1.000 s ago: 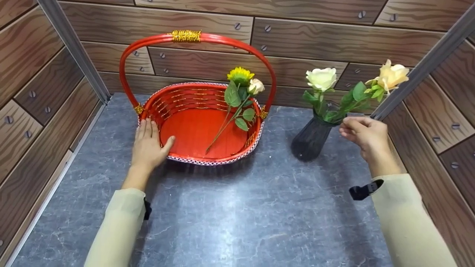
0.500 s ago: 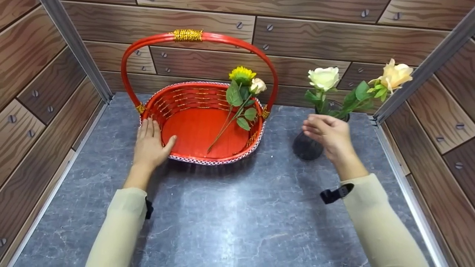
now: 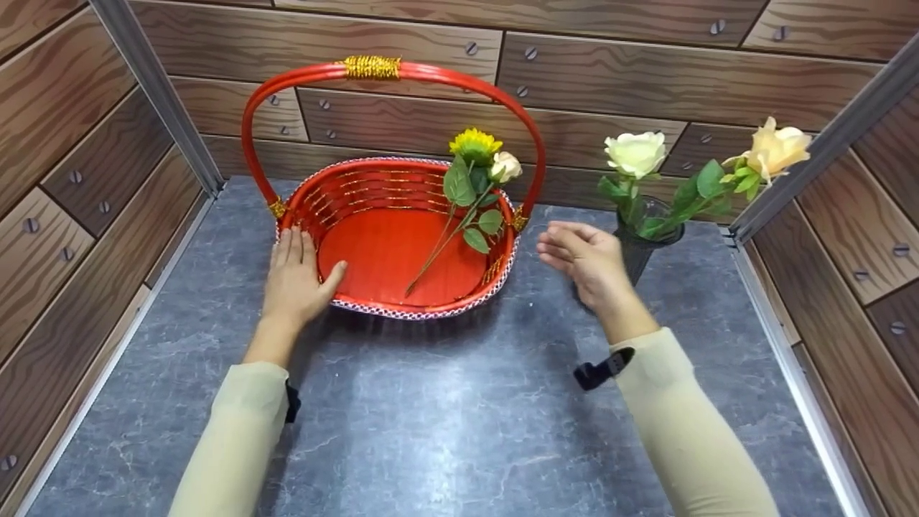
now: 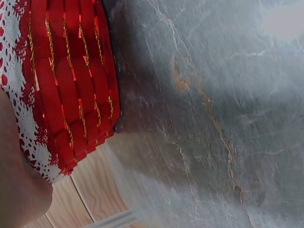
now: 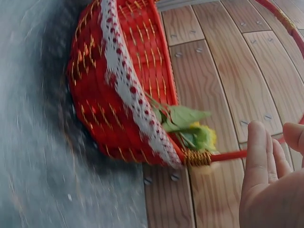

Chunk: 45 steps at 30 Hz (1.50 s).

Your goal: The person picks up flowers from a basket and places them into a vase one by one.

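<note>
The left hand rests with straight fingers on the left rim of a red woven basket; part of that hand shows against the lace trim in the left wrist view. Inside the basket, toward its right side, lean a yellow flower and a small cream rose with leafy stems. The right hand is in the air between basket and vase, holding nothing, its fingers slightly bent. In the right wrist view this hand shows extended fingers near the basket handle.
A dark vase, partly behind the right hand, holds a white rose and a peach flower. Wood-patterned walls with metal corner posts enclose the grey marbled table. The tall red basket handle arches over the basket.
The right hand has moved left from beside the vase's mouth, across the front of the vase, toward the basket. The left hand keeps its place on the rim. The head view has shifted slightly.
</note>
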Motion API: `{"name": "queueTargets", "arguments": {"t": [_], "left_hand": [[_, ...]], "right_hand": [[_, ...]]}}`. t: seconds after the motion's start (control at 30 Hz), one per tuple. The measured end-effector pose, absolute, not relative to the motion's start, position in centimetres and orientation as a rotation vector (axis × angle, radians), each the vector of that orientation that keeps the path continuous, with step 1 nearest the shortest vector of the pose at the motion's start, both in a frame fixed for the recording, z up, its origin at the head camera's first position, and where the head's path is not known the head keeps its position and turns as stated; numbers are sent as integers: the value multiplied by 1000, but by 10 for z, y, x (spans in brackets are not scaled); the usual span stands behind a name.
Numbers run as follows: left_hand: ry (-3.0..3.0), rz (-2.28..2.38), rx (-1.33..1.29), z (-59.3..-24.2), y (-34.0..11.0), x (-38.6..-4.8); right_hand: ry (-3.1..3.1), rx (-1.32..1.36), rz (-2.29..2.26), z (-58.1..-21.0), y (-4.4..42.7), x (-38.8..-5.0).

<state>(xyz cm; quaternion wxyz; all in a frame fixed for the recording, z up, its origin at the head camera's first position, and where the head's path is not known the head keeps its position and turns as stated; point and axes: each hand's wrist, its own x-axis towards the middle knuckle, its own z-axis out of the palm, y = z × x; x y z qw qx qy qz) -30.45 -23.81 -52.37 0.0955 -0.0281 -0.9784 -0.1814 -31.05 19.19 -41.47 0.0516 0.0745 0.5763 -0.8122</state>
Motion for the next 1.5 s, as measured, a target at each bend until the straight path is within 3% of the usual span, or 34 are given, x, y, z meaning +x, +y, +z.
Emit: {"name": "queueTargets", "arguments": {"t": [1.5], "left_hand": [[-2861,-564,-48,-529,-234,-305]], "right_hand": [[1524,480,-2427,-480,56,-363]]}}
